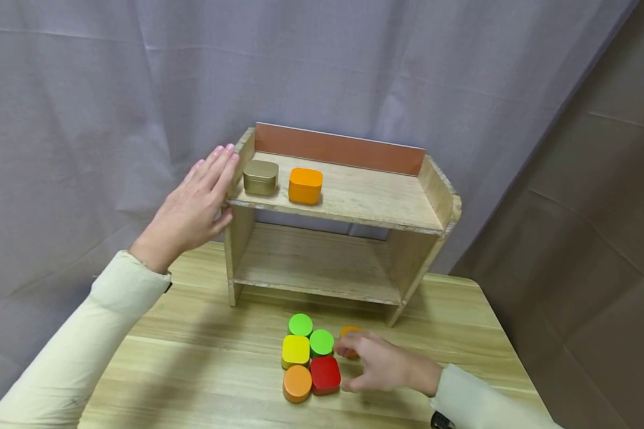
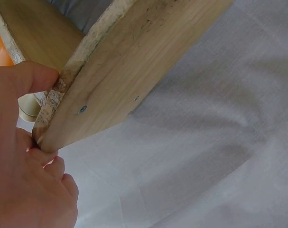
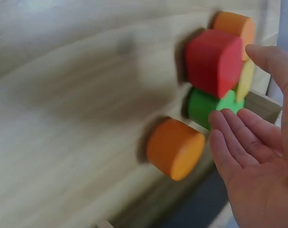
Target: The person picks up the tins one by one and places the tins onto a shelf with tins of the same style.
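My left hand (image 1: 195, 205) holds the left side panel of a small two-tier wooden shelf (image 1: 375, 196), its thumb at the panel's front edge (image 2: 56, 95). On the upper board stand a dull gold square tin (image 1: 260, 177) and an orange square tin (image 1: 305, 186). Over the table, my right hand (image 1: 381, 363) hovers with fingers and thumb spread apart, holding nothing. It is beside a red square tin (image 1: 325, 375) and partly hides a round orange tin (image 3: 174, 149). Grouped with the red one are two round green tins (image 1: 300, 325), a yellow square tin (image 1: 296, 351) and another round orange tin (image 1: 297, 384).
The shelf stands at the back of a light wood-grain table (image 1: 220, 357). Its lower board (image 1: 311, 262) lies under the upper one, and a brown strip (image 1: 338, 149) lines the back. A grey curtain (image 1: 322, 65) hangs behind and to the right.
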Demonstrator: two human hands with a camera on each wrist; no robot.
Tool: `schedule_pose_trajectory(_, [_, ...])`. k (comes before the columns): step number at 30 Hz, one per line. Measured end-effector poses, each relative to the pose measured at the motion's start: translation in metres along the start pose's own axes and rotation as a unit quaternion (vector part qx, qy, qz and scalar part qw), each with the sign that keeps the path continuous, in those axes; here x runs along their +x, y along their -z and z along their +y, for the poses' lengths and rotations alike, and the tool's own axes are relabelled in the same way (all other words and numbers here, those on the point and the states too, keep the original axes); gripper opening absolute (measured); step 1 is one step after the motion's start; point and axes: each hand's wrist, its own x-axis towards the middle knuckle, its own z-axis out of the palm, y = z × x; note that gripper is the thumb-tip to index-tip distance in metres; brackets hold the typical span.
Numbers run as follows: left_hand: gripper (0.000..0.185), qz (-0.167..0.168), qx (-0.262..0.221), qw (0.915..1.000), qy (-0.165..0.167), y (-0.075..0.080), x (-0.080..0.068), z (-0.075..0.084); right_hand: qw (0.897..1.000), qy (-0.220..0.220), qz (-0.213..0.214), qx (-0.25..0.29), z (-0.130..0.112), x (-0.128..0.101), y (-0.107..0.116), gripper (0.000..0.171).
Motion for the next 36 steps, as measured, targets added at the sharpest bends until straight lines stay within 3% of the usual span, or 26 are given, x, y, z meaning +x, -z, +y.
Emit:
schedule_pose_trajectory(10, [0.095, -0.001, -0.001, 1.0000, 0.005, 0.001, 0.000, 0.001, 0.998, 0.000, 0.043, 0.054, 0.017, -0.001, -0.029, 0.056])
schedule_pose_trajectory(21, [0.096, 0.003, -0.002, 1.0000, 0.005, 0.000, -0.001, 0.000, 0.993, 0.001, 0.088, 0.076, 0.024, 0.002, -0.051, 0.058])
schedule_pose_trajectory(36, [0.095, 0.004, 0.001, 1.0000, 0.003, 0.000, -0.001, 0.001, 0.984, -0.048, 0.083, 0.151, 0.026, 0.000, -0.060, 0.055])
